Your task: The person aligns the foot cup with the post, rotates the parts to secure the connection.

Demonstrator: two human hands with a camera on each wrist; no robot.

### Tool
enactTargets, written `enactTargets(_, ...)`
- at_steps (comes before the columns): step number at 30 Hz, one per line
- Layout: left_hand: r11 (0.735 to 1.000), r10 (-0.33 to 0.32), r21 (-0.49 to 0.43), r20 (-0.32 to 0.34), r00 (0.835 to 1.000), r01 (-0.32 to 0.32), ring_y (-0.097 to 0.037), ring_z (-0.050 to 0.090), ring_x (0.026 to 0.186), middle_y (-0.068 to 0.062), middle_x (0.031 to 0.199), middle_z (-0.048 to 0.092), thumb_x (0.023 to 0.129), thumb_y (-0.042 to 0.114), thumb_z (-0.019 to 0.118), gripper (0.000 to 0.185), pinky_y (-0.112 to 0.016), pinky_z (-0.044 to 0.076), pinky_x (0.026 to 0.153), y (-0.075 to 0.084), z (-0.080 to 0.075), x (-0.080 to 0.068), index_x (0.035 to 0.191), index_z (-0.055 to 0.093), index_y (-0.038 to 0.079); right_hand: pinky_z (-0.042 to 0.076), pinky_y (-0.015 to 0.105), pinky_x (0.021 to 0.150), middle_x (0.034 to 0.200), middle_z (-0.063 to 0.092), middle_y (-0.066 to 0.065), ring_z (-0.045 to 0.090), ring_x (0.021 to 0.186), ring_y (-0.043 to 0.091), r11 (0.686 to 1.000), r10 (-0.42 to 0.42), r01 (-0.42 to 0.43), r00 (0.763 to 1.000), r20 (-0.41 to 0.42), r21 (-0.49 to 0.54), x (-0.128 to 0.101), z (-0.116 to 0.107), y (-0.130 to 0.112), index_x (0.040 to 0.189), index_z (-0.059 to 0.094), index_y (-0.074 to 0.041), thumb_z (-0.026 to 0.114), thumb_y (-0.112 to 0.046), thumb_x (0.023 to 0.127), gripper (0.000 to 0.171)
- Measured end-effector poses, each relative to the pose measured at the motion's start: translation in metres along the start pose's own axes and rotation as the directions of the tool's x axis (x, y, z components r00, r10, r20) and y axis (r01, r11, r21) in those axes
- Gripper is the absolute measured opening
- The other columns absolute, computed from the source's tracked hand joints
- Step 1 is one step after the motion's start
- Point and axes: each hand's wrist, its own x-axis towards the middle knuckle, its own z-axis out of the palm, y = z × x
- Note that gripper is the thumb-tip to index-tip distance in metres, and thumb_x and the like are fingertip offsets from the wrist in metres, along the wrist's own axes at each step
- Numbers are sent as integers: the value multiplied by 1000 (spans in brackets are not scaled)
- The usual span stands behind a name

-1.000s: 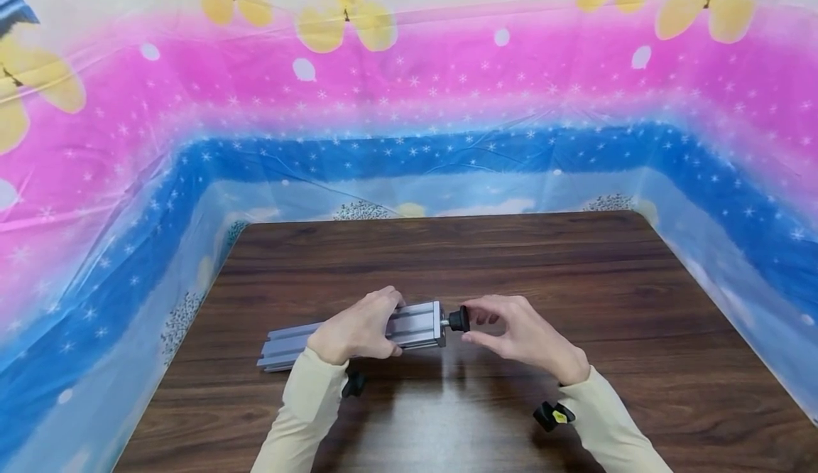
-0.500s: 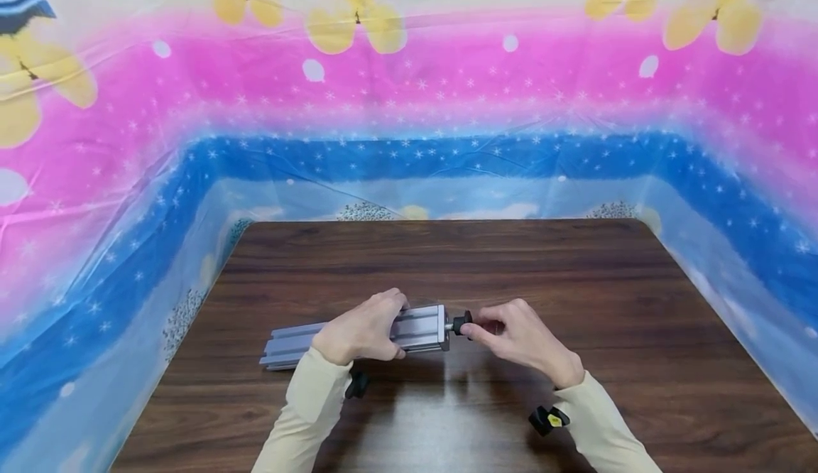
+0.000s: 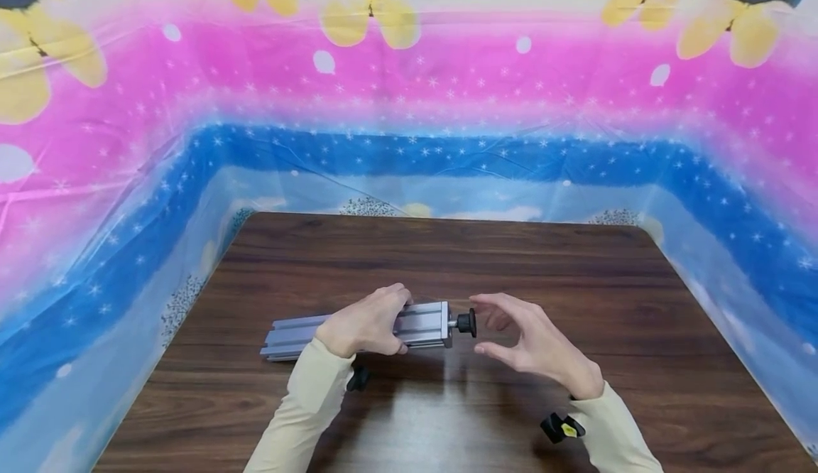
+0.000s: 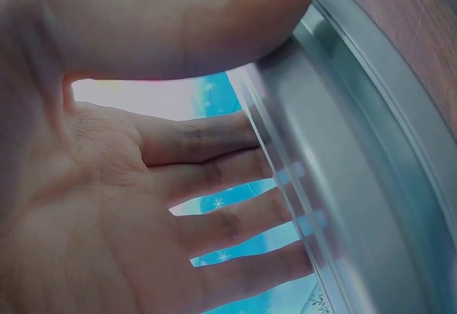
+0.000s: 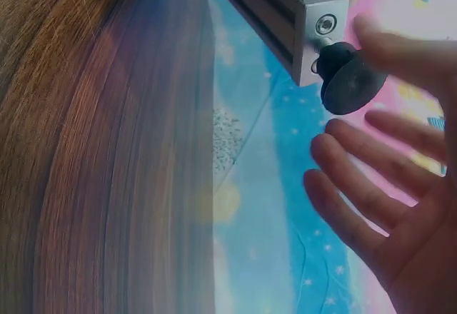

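Note:
A silver aluminium profile point(image 3: 422, 322) with lengthwise slots lies across the middle of the table, slightly tilted. My left hand point(image 3: 366, 322) grips it from above, thumb on the near side and fingers over the far side. From the profile's right end plate point(image 5: 308, 39) a black levelling foot point(image 3: 468, 323) sticks out on a metal stud. Around that foot my right hand point(image 3: 527, 338) is spread, thumb below and fingers above, holding nothing. In the right wrist view the foot's round base point(image 5: 353, 89) faces the palm, and a socket-head bolt point(image 5: 325, 23) shows beside the stud.
Dark wood grain covers the table point(image 3: 409, 253). A pink and blue printed cloth point(image 3: 409, 150) hangs along its back and sides. Black wrist camera mounts point(image 3: 562, 427) sit on both cream sleeves point(image 3: 300, 405).
Half a second ago the right thumb and fingers pinched the levelling foot. They have since spread and drawn back a little to the right. The left hand keeps its grip on the profile.

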Motion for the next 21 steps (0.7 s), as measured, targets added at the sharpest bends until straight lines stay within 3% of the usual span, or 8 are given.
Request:
enactTargets(5, 1000, -2, -1, -2, 1000, 2, -18, 48, 85, -5, 97, 53, 73, 13, 86, 49, -35, 44, 75, 0, 1, -1, 112, 60, -1, 57, 30, 72, 112, 70, -4, 67, 83, 12, 999, -33, 33, 999, -25, -20, 3, 2, 1, 133, 63, -17, 83, -9, 83, 55)
enactTargets(13, 1000, -27, -9, 10, 1000, 27, -18, 48, 83, -5, 95, 52, 74, 12, 85, 47, -35, 44, 74, 0, 1, -2, 112, 60, 0, 58, 32, 68, 94, 73, -7, 64, 76, 0, 1000, 6, -7, 999, -35, -3, 4, 7, 2, 123, 70, -10, 77, -17, 90, 35)
enactTargets(21, 1000, 5, 6, -3, 1000, -5, -18, 48, 82, -4, 95, 52, 73, 13, 85, 47, -34, 44, 74, -1, 0, 0, 110, 60, 0, 49, 22, 56, 75, 67, -13, 56, 62, -2, 993, 116, -116, 993, -36, -3, 8, 11, 3, 95, 73, -24, 69, -26, 97, 5)
